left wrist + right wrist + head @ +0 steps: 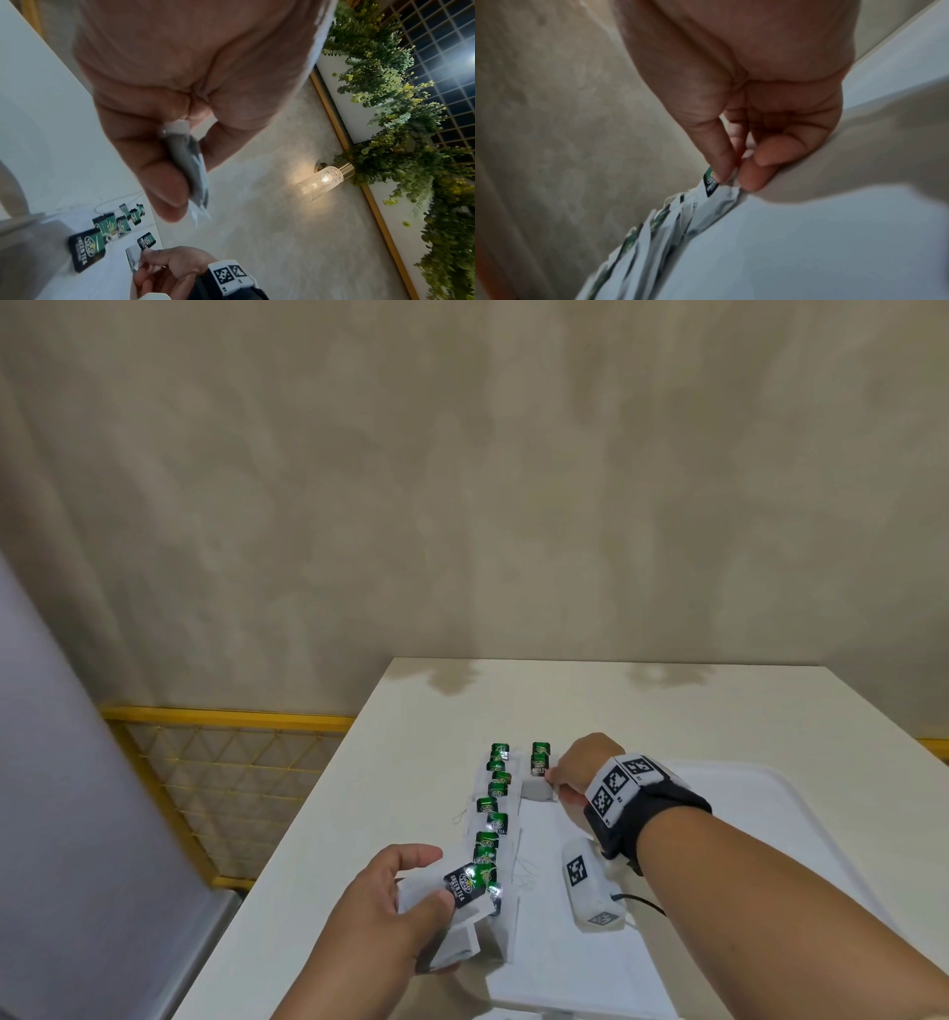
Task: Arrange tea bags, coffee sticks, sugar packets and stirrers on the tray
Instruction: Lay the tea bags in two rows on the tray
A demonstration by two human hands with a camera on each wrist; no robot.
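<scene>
Hands pinching green-tea bags over a white tray on the pale tabletop.
Only the left-wrist view shows a lit glass wall lamp and foliage; left hand grips a stack of paper tea bags tagged "GREEN TEA", right hand grip pinches a single tea bag beside the laid-out row.

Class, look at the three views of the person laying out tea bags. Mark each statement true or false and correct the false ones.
1. The left hand holds tea bags. True.
2. The right hand rests flat and empty on the tray. False: it pinches a tea bag at the far end of the second row.
3. The tea bag tags are red. False: they are green and black.
4. A column of tea bags lies along the tray's left side. True.
</scene>
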